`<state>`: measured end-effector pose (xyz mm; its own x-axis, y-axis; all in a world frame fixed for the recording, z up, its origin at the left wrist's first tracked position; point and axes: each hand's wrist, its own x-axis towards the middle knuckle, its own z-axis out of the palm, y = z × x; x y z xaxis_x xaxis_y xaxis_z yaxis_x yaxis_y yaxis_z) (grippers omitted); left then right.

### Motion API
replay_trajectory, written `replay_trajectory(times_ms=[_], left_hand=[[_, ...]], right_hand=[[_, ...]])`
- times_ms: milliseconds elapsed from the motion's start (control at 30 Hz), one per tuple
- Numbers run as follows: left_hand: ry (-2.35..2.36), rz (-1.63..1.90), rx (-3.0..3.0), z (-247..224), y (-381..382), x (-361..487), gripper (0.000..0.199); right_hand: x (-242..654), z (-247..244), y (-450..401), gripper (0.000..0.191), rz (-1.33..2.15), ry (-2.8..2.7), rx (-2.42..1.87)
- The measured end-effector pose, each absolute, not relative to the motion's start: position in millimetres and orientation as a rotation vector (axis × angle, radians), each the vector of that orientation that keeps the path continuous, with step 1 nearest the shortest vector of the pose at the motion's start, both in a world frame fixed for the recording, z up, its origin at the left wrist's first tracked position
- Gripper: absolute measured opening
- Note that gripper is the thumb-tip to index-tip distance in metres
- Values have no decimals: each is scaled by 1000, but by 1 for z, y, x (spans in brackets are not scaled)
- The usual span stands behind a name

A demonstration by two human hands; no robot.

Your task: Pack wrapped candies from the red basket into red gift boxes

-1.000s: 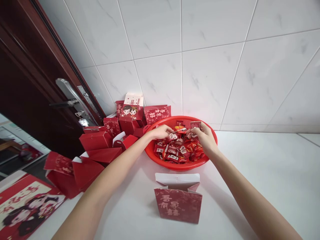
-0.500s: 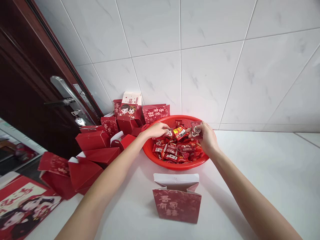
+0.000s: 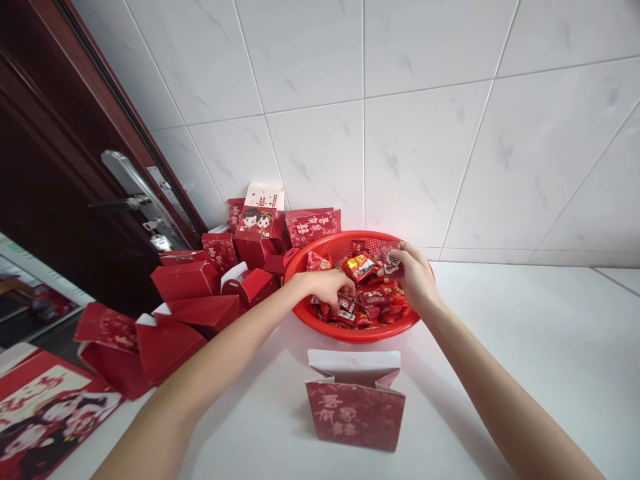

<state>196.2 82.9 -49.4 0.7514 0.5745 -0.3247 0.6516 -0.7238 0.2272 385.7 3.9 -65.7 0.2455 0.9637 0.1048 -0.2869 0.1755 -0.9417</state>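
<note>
A red plastic basket (image 3: 357,333) stands against the wall, filled with small wrapped candies (image 3: 375,297). My left hand (image 3: 334,290) reaches into its left part, fingers curled down among the candies; what its fingertips grip, if anything, is hidden. At the basket's right rim, my right hand (image 3: 417,272) pinches a dark red candy packet (image 3: 392,259) with white print. A red and yellow packet (image 3: 361,267) lies on the heap between the hands. In front of the basket, a dark red paper box (image 3: 356,415) stands upright with its top open.
Many red paper boxes (image 3: 187,280) are piled to the left of the basket. A large printed red box or bag (image 3: 50,413) is at the lower left. A dark door with a metal handle (image 3: 125,177) is behind them.
My left hand has moved down and slightly right, deeper into the candies. My right hand still holds its packet and has barely shifted.
</note>
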Motion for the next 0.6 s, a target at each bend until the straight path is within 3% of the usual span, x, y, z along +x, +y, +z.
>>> replay_trajectory(times_ms=[133,300,600], left_hand=[[1006,-124,2505,-57,89,193,28],[934,413,2024,-52,104,182,31],[793,465,1865,-48,97,182,43]], right_hand=[[385,-65,3,17,1071,-878,-997],[384,-64,3,15,1085,-873,-1007],[385,-64,4,15,1132,-852,-986]])
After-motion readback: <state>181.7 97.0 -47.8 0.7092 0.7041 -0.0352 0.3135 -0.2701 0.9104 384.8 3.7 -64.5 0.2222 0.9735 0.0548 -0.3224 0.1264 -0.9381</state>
